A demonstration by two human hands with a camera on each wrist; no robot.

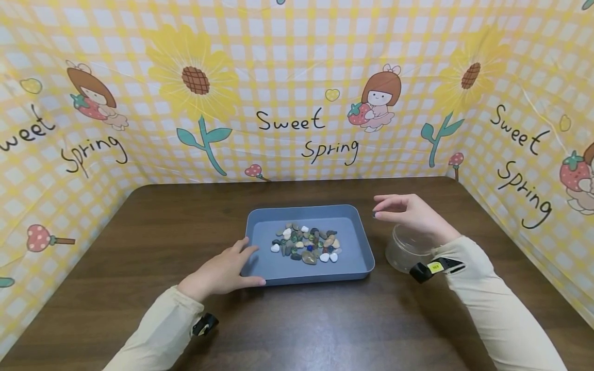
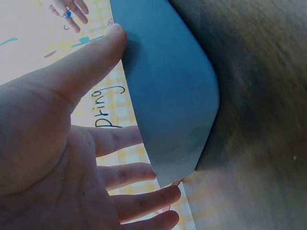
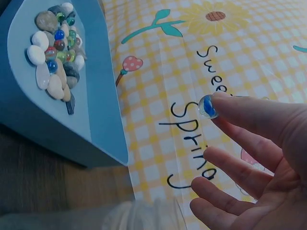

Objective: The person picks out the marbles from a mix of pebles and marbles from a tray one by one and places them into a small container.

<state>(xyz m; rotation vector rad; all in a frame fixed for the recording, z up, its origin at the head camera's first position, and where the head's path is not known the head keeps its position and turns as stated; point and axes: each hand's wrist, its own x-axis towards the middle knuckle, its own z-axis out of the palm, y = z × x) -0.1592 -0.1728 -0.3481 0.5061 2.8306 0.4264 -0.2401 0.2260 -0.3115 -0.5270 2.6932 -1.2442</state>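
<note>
Right side first: we've got a small clear glass marble with a blue swirl inside (image 3: 206, 107) pinched between thumb and index fingertip of the right hand (image 1: 410, 219). Its other three fingers are extended, slightly bent and apart from the marble. Position: marble is up in the air, just past the right edge of the shallow blue-grey rectangular tray with rounded corners (image 1: 274, 269), near the round transparent jar (image 1: 398, 256). Jar stands on the table to the right of the tray, partly behind that hand and wrist in the head view; in the right wrist view we only get a blur of it along the bottom.

Left hand (image 1: 220, 270): fingers spread, loosely extended, not clenched. Thumb is at the tray's near-left corner, fingertips at the left wall; two of them run partly behind the wall in the left wrist view.

In the tray we see one loose cluster around the middle: smooth grey, brown and white pebbles (image 1: 309, 257), mixed with green, red and blue glass marbles (image 3: 59, 34). Some pebbles sit against each other, a few at the fringe lie apart.

Rest: dark brown wood-grain table (image 1: 297, 330), yellow-and-white checked cloth (image 1: 287, 67) behind and on both sides, printed with sunflowers and "Sweet Spring". Cream sleeves (image 1: 501, 304) on both arms, black strap (image 1: 421, 272) at each wrist.
</note>
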